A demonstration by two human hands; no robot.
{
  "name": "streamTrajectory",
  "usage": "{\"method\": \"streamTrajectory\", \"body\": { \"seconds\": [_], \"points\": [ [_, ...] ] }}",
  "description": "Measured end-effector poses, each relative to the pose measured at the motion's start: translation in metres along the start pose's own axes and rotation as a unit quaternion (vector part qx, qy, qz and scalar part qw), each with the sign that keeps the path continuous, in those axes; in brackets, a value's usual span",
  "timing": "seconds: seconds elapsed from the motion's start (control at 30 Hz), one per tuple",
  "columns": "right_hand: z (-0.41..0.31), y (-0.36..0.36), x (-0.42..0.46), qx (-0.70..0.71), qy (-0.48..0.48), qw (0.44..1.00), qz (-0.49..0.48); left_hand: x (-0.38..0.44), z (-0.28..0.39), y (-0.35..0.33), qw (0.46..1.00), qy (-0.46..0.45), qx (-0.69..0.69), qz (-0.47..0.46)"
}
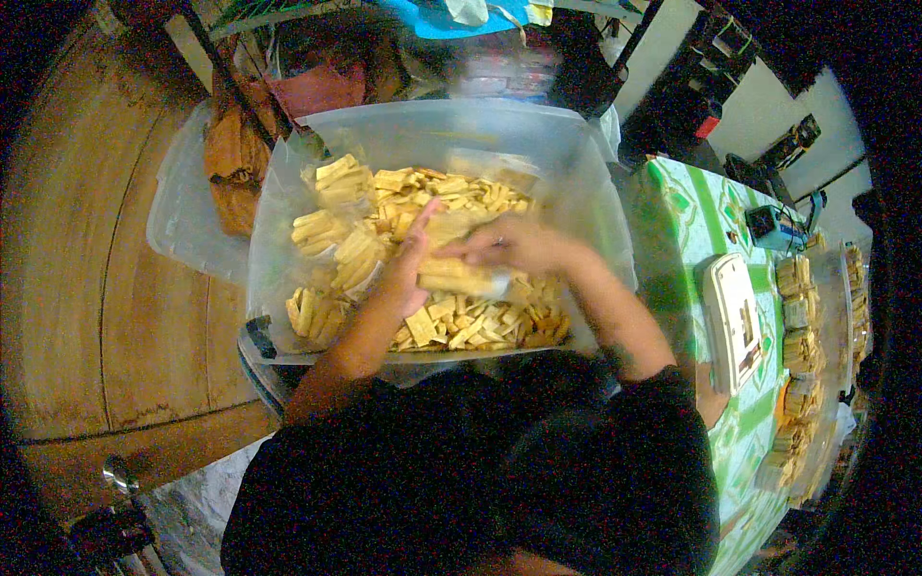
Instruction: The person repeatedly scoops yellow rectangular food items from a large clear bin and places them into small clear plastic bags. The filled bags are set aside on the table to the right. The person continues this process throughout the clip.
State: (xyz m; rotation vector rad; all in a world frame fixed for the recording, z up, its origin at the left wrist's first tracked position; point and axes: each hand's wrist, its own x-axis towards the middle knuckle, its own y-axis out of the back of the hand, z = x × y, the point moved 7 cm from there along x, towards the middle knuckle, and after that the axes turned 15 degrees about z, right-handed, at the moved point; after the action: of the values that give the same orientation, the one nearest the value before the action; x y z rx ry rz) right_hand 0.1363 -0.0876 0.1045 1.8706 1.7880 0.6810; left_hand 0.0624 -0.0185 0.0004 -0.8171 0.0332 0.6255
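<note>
A large translucent plastic bin (432,115) stands before me, holding many loose yellow strip-like snack pieces (475,324). Along its left side lie several clear bags packed with the same pieces (346,180). My left hand (414,270) is upright over the middle of the bin, at the left end of a filled clear bag (461,277). Above that bag, my right hand (504,245) is blurred, its fingers pointing left towards my left hand. Whether either hand grips the bag cannot be made out.
On the right, a table with a green and white cloth (691,209) bears a white flat appliance (735,324) and rows of filled bags (799,345). A translucent lid or bin (187,216) and an orange-brown bag (230,165) are left of the bin, near a wooden surface (65,288).
</note>
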Motion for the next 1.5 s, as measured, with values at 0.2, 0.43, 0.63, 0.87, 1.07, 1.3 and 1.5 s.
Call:
{"method": "streamTrajectory", "body": {
  "seconds": [0.2, 0.43, 0.63, 0.87, 1.07, 1.3, 1.5],
  "points": [
    [0.049, 0.108, -0.012, 0.480, 0.063, 0.812, 0.325, 0.016, 0.013, 0.028, 0.984, -0.083, -0.142, 0.071],
    [0.267, -0.022, 0.010, -0.250, -0.198, 0.943, 0.097, 0.005, 0.026, 0.049, 0.960, -0.240, 0.049, 0.139],
    [0.283, -0.067, -0.014, -0.285, -0.249, 0.921, 0.092, 0.001, 0.030, 0.042, 0.934, -0.262, 0.157, 0.186],
    [0.263, -0.020, -0.027, -0.269, -0.284, 0.857, 0.336, -0.005, 0.014, 0.022, 0.940, 0.017, -0.322, 0.109],
    [0.258, -0.010, -0.019, -0.236, -0.305, 0.853, 0.352, 0.023, -0.011, 0.078, 0.963, -0.098, -0.182, 0.172],
    [0.237, -0.001, -0.012, -0.273, -0.379, 0.820, 0.332, 0.014, -0.014, 0.066, 0.966, -0.070, -0.184, 0.166],
    [0.267, 0.004, -0.017, -0.081, -0.312, 0.832, 0.452, -0.009, 0.005, 0.021, 0.977, -0.148, 0.074, 0.135]
  ]
}}
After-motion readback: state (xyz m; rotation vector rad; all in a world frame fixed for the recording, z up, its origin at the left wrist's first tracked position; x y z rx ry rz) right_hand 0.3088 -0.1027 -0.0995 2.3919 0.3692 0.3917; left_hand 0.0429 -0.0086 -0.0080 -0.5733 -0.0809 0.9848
